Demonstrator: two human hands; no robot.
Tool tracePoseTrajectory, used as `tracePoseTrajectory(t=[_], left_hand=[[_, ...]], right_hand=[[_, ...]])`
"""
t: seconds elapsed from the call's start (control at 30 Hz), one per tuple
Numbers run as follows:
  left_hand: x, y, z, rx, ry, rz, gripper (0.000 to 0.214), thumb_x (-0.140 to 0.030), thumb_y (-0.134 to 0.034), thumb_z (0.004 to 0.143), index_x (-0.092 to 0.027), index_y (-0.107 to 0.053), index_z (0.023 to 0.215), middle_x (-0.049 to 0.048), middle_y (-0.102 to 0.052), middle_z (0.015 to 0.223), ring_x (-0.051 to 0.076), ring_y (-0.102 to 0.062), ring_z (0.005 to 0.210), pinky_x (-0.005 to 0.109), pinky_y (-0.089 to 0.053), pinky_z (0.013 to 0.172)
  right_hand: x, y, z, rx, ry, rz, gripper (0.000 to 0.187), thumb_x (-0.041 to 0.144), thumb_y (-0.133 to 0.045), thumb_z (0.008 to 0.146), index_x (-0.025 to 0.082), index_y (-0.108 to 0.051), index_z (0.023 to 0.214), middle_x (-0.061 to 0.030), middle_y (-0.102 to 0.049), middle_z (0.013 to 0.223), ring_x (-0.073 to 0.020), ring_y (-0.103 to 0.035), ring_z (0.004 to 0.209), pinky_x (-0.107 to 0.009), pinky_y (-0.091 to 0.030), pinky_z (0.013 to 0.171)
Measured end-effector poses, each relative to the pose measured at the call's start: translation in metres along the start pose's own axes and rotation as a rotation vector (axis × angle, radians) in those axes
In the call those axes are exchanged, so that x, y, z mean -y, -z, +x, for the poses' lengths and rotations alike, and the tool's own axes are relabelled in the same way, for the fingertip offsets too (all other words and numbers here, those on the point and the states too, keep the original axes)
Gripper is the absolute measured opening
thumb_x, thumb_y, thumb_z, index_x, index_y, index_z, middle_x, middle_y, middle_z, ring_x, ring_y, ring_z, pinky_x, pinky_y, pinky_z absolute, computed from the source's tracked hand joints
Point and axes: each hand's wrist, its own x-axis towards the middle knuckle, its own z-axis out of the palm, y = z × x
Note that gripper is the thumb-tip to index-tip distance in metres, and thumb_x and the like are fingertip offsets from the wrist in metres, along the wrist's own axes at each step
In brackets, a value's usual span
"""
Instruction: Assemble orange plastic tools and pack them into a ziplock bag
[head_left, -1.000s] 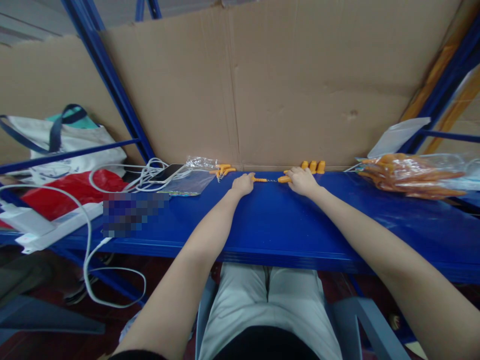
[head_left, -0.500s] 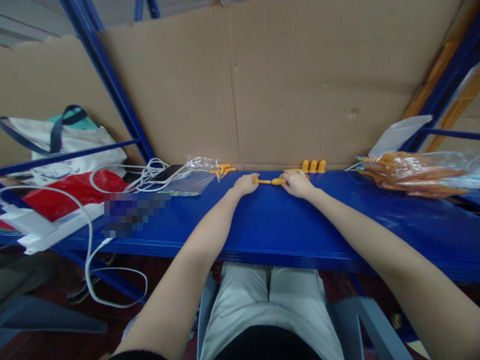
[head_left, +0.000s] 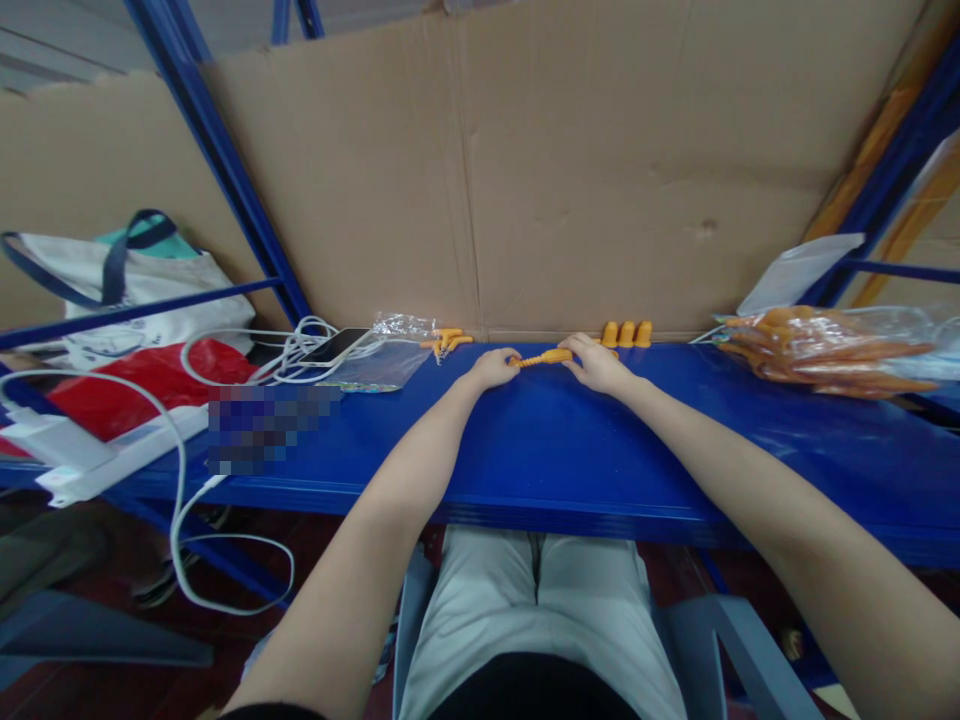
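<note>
The left hand (head_left: pixel 491 368) and the right hand (head_left: pixel 600 365) each pinch one end of the orange piece (head_left: pixel 547 357), which is probably light, stiff plastic.

The orange piece (head_left: pixel 546 357) is seen to be of smooth, faintly shiny plastic or rubber, ribbed along one stretch. The blue shelf (head_left: pixel 570 440) is made of painted metal, glossy, with soft reflections carried on it. The cardboard sheet (head_left: pixel 600 180) is matt brown board, creased and dented. The clear bag (head_left: pixel 825 350) is formed of thin, crinkled, glossy film. The tote bag (head_left: pixel 150 290) is of matt woven cloth. The white cable (head_left: pixel 176 480) is sheathed in smooth plastic. The phone (head_left: pixel 334 346) is glossy-faced.
</note>
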Motion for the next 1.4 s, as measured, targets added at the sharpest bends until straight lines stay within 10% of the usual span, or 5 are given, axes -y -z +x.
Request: tracePoseTrajectory(t=[0.4, 1.4], left_hand=[[0.005, 0.003, 0.004, 0.079, -0.036, -0.15, 0.017, -0.018, -0.061, 0.081, -0.016, -0.067, 0.097, -0.003, -0.066, 0.062, 0.011, -0.058, 0.059, 0.019, -0.04, 0.058], [-0.006, 0.011, -0.011, 0.089, 0.119, -0.542, 0.048, -0.002, -0.063, 0.084, -0.014, -0.05, 0.129, -0.0088, -0.053, 0.056, 0.006, -0.054, 0.047, 0.016, -0.04, 0.051]], right_hand=[[0.0, 0.0, 0.0, -0.041, 0.111, 0.017, 0.027, 0.015, -0.049, 0.087, 0.02, -0.059, 0.112, -0.0132, -0.06, 0.11, -0.0283, -0.058, 0.107, -0.049, -0.051, 0.094], [0.003, 0.012, 0.002, -0.05, 0.098, 0.057, 0.023, 0.02, -0.05, 0.089, 0.019, -0.059, 0.111, -0.0156, -0.059, 0.113, -0.0288, -0.057, 0.11, -0.048, -0.048, 0.097]])
